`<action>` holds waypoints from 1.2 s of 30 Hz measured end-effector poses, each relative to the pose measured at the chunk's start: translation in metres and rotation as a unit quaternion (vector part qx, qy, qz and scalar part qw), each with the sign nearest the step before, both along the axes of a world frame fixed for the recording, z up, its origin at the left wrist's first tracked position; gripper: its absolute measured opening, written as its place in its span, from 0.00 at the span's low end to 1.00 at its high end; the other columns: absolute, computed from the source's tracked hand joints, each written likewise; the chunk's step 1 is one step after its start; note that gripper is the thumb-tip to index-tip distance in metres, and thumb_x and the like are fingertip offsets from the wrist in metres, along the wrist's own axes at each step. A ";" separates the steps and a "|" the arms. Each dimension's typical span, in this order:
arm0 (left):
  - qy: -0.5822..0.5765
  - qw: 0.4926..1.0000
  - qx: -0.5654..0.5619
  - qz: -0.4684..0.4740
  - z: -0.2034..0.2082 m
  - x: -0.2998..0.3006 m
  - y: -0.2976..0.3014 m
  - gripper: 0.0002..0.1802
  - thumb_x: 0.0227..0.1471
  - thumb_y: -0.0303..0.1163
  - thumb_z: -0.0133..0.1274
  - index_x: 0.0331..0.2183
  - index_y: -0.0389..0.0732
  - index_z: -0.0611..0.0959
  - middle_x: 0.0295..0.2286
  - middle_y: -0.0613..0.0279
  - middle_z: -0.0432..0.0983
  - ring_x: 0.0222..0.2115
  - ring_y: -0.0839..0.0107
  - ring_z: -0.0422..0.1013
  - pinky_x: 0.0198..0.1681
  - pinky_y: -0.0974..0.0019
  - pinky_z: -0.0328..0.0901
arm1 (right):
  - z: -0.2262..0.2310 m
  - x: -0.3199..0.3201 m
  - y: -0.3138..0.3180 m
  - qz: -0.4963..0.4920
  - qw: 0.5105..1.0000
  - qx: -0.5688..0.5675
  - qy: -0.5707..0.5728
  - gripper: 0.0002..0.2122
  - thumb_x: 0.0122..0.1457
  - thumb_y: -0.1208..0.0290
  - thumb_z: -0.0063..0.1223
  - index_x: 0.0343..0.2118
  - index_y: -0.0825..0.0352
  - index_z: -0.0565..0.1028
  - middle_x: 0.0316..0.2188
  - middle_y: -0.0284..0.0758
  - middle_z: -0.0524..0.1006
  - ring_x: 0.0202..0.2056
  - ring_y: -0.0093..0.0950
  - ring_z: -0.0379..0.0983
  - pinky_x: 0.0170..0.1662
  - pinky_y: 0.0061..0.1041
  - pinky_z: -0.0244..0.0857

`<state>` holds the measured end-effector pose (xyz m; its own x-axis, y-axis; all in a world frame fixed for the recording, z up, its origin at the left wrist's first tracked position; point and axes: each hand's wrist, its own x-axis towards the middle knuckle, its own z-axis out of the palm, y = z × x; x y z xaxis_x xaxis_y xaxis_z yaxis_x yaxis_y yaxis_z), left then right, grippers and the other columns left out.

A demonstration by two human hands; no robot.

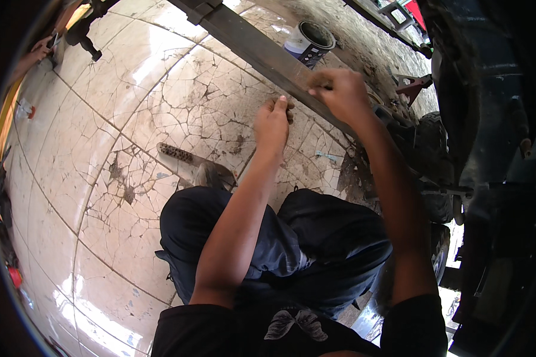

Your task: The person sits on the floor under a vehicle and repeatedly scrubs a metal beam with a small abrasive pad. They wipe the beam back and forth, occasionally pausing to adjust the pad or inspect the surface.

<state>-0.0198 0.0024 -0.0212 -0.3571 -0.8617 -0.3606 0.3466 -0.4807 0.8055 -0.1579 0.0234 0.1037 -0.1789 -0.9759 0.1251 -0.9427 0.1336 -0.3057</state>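
My left hand (273, 123) is raised over the cracked floor just short of a long metal beam (250, 47). Its fingers are curled and the thumb points up; what they hold, if anything, is hidden. Over the beam, to the right, my right hand (343, 94) is closed with bent fingers. A brownish patch shows at its fingertips, too unclear to name. On the floor left of my left forearm lies a brush (175, 153) with dark bristles facing up, partly hidden near my knee.
An open paint can (311, 43) stands beyond the beam. A rusty jack stand (414, 88) and dark vehicle parts (423, 137) crowd the right side. Another person's hand (39, 52) shows at the far left. Cracked floor tiles (131, 172) spread around my knees.
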 end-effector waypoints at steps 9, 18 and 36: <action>0.007 0.996 -0.032 0.080 0.011 0.011 -0.015 0.20 0.64 0.44 0.60 0.32 0.35 0.84 0.23 0.67 0.74 0.23 0.77 0.65 0.29 0.68 0.61 | -0.002 0.008 -0.010 0.004 0.999 -0.030 -0.015 0.08 0.53 0.75 0.68 0.37 0.63 0.87 0.34 0.41 0.86 0.38 0.34 0.86 0.45 0.32 0.77; 0.034 0.997 -0.007 0.071 0.017 0.018 -0.016 0.16 0.63 0.41 0.61 0.33 0.35 0.84 0.25 0.65 0.75 0.27 0.73 0.69 0.36 0.69 0.64 | -0.004 0.000 0.004 -0.020 1.000 -0.006 -0.023 0.10 0.52 0.70 0.72 0.39 0.60 0.87 0.37 0.37 0.87 0.39 0.32 0.85 0.45 0.32 0.76; -0.011 0.981 -0.028 0.191 0.026 0.018 -0.013 0.14 0.62 0.36 0.63 0.33 0.33 0.84 0.23 0.69 0.73 0.22 0.80 0.61 0.25 0.70 0.58 | -0.010 0.003 -0.009 -0.011 0.999 -0.034 -0.020 0.10 0.52 0.68 0.73 0.39 0.58 0.88 0.36 0.32 0.87 0.38 0.27 0.85 0.45 0.28 0.77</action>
